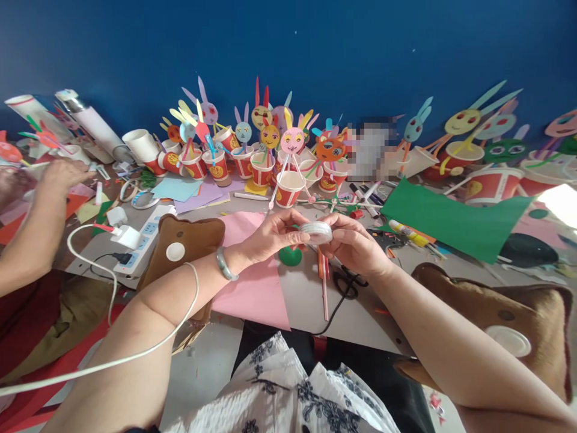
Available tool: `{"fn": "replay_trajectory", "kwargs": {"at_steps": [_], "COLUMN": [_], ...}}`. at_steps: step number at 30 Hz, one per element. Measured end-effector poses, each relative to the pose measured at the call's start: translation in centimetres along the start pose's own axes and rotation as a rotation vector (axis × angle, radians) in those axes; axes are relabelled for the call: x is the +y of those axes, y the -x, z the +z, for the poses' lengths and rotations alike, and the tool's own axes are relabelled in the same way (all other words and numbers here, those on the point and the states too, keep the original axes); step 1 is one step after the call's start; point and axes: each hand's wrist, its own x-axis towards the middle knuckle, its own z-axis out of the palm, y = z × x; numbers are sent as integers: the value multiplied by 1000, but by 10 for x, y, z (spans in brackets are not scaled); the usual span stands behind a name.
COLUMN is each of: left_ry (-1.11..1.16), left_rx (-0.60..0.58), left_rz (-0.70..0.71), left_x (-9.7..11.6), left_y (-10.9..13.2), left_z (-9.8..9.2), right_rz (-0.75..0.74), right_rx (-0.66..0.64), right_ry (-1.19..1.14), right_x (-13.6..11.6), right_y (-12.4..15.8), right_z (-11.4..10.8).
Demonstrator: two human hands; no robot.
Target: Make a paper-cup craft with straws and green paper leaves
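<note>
Between my two hands is a roll of clear tape [315,232], held above the table. My left hand [283,233] grips its left side with thumb and fingers. At the tape's right edge, the fingers of my right hand [354,240] are closed in a pinch. Under the hands lie a green paper disc [290,256], a pink paper sheet [252,282] and some orange and pink paper strips [324,285]. Black-handled scissors [349,281] rest beside my right wrist. Just beyond stands a red-and-white paper cup [290,189] with a pink rabbit face [293,141].
More cups with paper animal faces line the blue wall [288,48]. A green sheet [455,219] and a glue stick [408,233] lie right. Brown cushions [189,234] flank my arms. A white cable [157,346] crosses my left arm from a power strip [146,243]. Another person's arm [40,210] reaches in left.
</note>
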Motion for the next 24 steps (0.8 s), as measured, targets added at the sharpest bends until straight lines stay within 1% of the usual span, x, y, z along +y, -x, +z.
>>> {"fn": "replay_trajectory", "kwargs": {"at_steps": [6,11,14,17,20,24], "left_ry": [-55,-166,-217,-260,-272,-153], "left_rx": [-20,-9,-14,-1,14,-79], "left_rz": [10,66,112,155,119,17], "left_x": [-4,-6,-4,-3,-3,1], "left_y": [0,0,1,1,2,3], "left_z": [0,-3,-2,0,1,-3], "right_rz": [64,173,190,199,201,173], "right_rx": [-14,-42,-56,-27,-3,-41], "right_ry": [-18,-70,-118,-146,-140,-158], "right_x": [-3,-3,0,2,1,2], "right_y": [-1,0,-1,-2,-2,0], "right_z": [0,-5,-7,-5,-1,2]}}
